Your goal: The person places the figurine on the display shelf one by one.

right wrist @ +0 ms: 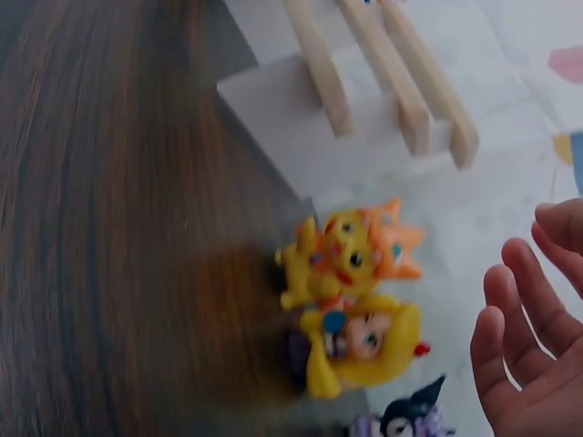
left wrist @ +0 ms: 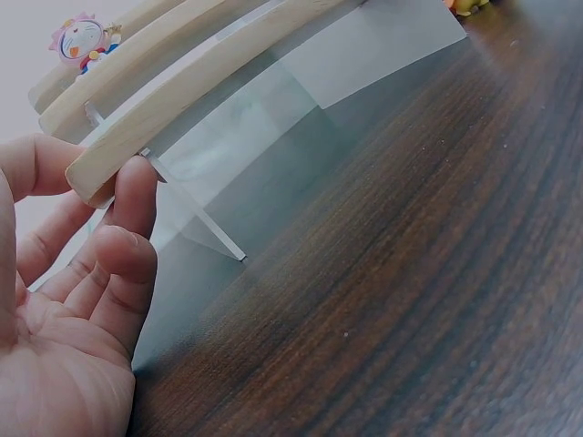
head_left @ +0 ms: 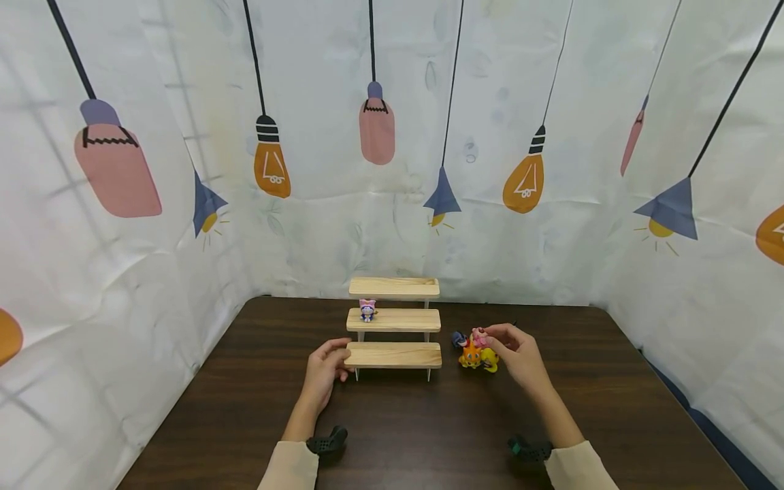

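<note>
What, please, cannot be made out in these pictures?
Head: whether the right hand grips the pink figure, small and partly behind that hand.
Right wrist: part of that hand, cut off by the right edge.
Right wrist: part of the purple-and-black figure, cut off by the bottom edge.
Left wrist: the bottom plank's far end, past the top edge.

We seem to be in a makeshift booth [head_left: 92, 292]; what room surrounds it we cannot tell. Creased pale cloth [head_left: 331, 231], printed with hanging lamps [head_left: 442, 194], screens the dark worktop [head_left: 429, 422] at ten, twelve and two o'clock.
</note>
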Motion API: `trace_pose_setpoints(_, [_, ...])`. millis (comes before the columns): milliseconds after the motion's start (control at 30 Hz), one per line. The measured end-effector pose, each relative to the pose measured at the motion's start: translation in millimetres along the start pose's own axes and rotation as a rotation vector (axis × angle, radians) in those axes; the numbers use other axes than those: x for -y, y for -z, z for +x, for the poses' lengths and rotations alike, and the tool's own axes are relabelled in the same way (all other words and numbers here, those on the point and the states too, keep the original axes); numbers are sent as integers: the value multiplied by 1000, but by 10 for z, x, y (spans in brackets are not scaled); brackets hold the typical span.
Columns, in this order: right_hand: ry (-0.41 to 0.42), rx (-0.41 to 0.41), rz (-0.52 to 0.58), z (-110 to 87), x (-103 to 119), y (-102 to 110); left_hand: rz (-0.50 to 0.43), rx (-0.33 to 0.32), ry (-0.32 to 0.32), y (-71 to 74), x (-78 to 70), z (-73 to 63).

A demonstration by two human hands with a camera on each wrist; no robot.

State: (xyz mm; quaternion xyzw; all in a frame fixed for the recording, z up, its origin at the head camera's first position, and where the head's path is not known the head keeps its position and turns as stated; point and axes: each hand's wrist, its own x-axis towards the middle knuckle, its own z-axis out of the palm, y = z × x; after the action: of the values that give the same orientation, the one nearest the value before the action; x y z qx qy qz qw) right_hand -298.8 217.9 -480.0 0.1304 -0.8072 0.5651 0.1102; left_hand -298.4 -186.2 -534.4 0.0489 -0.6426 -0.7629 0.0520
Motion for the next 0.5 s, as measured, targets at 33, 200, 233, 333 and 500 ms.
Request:
trace_pose_setpoints(33, [-14,-11,0,-2,-23,18,2,-1,1,1,1,1])
trace_pose_setpoints(200, [-111,-36,1,7,-141,106,0,-1,-5,-1,0,0])
trace_pose_setpoints(233, [-125,-36,-9,11,-169,124,0,-1,-5,-2,0,0])
trace_pose_setpoints(333, [-149,-19,-33,17,-253,172,2,0,-8,-5,0,0])
trace_pose_setpoints(500, [-176,56,-62,-4,-368,209,-4,-3,-11,-8,2,-1])
